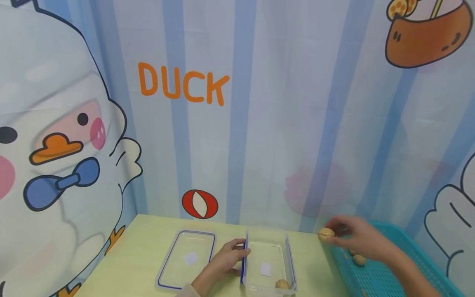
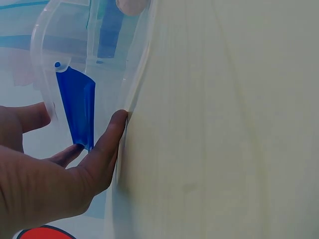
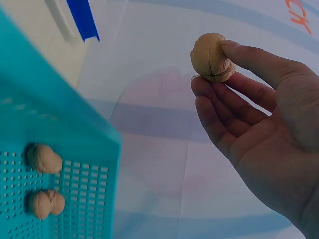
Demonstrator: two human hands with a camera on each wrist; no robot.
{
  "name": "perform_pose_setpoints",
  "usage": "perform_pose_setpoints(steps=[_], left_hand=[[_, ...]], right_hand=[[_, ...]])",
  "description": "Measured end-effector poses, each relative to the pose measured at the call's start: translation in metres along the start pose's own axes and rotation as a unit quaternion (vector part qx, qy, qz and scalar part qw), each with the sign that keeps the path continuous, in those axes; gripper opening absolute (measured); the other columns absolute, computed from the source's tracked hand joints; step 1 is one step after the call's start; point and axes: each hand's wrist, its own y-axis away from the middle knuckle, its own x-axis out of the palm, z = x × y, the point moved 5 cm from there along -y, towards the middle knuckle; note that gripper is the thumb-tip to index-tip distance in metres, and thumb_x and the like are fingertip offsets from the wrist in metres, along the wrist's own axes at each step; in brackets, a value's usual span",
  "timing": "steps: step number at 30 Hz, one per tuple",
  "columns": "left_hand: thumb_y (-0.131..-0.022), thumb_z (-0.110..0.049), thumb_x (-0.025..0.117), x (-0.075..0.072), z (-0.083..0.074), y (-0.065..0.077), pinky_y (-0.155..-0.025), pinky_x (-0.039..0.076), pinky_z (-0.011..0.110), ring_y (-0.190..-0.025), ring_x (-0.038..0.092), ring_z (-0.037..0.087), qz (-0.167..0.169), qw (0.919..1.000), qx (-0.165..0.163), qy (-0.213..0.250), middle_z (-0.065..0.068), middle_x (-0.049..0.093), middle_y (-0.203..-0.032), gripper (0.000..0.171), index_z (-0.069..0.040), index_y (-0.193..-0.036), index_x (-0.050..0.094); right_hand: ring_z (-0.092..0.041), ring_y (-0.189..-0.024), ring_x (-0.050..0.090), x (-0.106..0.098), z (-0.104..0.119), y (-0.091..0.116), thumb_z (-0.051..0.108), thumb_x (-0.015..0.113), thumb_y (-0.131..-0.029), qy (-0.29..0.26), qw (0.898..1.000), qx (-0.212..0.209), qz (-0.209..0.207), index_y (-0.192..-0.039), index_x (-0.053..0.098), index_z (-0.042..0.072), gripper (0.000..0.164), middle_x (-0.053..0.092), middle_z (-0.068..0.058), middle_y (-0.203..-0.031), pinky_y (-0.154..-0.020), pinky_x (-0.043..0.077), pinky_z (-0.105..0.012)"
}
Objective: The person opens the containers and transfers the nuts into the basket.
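My right hand (image 1: 358,237) pinches a walnut (image 3: 213,57) between thumb and fingertips, held above the left rim of a teal basket (image 1: 386,274). In the right wrist view several more walnuts (image 3: 46,204) lie on the basket's perforated floor. On the table stands a clear plastic box (image 1: 265,258) with blue side clips (image 2: 79,107). My left hand (image 1: 228,260) grips its left side, the thumb over the rim and the other fingers along the outside. One walnut (image 1: 282,284) sits in the box's near right corner.
A clear lid (image 1: 185,260) with a blue-edged seal lies flat on the pale yellow table (image 1: 126,264), left of the box. Behind the table hangs a striped curtain (image 1: 274,123) with cartoon prints. The basket occupies the table's right side.
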Motion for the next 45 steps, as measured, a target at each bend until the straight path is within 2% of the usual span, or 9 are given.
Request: perform_pose_setpoints(steps=[8, 15, 23, 27, 36, 45], left_hand=[[-0.103, -0.021, 0.07, 0.0, 0.003, 0.0, -0.082, 0.062, 0.053, -0.131, 0.056, 0.049, -0.006, 1.0, -0.003, 0.0, 0.024, 0.057, -0.142, 0.059, 0.001, -0.153, 0.048], [-0.103, -0.021, 0.07, 0.0, 0.002, 0.001, -0.079, 0.062, 0.05, -0.13, 0.057, 0.047, -0.006, 1.0, -0.004, 0.001, 0.023, 0.057, -0.142, 0.058, 0.0, -0.153, 0.049], [-0.103, -0.021, 0.07, 0.0, 0.0, 0.0, -0.079, 0.062, 0.05, -0.131, 0.056, 0.047, 0.0, 1.0, -0.002, 0.002, 0.024, 0.057, -0.143, 0.06, 0.001, -0.155, 0.047], [-0.103, -0.021, 0.07, 0.0, 0.0, 0.0, -0.08, 0.062, 0.051, -0.131, 0.057, 0.046, 0.0, 1.0, 0.001, 0.005, 0.023, 0.057, -0.143, 0.06, 0.0, -0.154, 0.047], [-0.104, -0.021, 0.07, 0.001, 0.002, 0.001, -0.082, 0.062, 0.052, -0.131, 0.056, 0.047, 0.003, 1.0, -0.002, 0.008, 0.023, 0.056, -0.144, 0.06, 0.0, -0.155, 0.047], [-0.103, -0.021, 0.07, 0.0, 0.001, 0.001, -0.081, 0.062, 0.052, -0.131, 0.056, 0.047, -0.001, 1.0, 0.001, 0.007, 0.024, 0.056, -0.145, 0.061, 0.0, -0.155, 0.047]], right_hand=[[-0.01, -0.1, 0.071, -0.014, -0.027, 0.017, 0.026, 0.074, -0.102, 0.009, 0.999, 0.026, -0.021, -0.121, 0.071, 0.008, 0.027, 0.072, -0.002, -0.111, -0.082, 0.06, -0.031], [-0.022, -0.101, 0.072, -0.021, -0.056, 0.029, 0.027, 0.075, -0.101, 0.007, 0.995, 0.09, -0.032, -0.127, 0.068, -0.002, 0.04, 0.073, -0.009, -0.116, -0.079, 0.06, -0.031], [-0.028, -0.102, 0.07, -0.02, -0.083, 0.038, 0.032, 0.075, -0.101, 0.008, 0.99, 0.136, -0.029, -0.128, 0.068, -0.001, 0.043, 0.073, -0.009, -0.115, -0.08, 0.06, -0.041], [-0.027, -0.103, 0.07, -0.02, -0.093, 0.041, 0.033, 0.075, -0.1, 0.011, 0.987, 0.157, -0.038, -0.129, 0.068, -0.002, 0.046, 0.073, -0.01, -0.115, -0.081, 0.06, -0.042], [-0.026, -0.099, 0.07, -0.013, -0.125, 0.046, 0.034, 0.077, -0.099, 0.029, 0.981, 0.184, -0.051, -0.122, 0.069, -0.002, 0.044, 0.074, -0.008, -0.11, -0.08, 0.06, -0.044], [-0.025, -0.097, 0.069, -0.007, -0.139, 0.045, 0.033, 0.08, -0.096, 0.029, 0.977, 0.204, -0.047, -0.118, 0.07, -0.002, 0.042, 0.073, -0.006, -0.107, -0.079, 0.059, -0.048]])
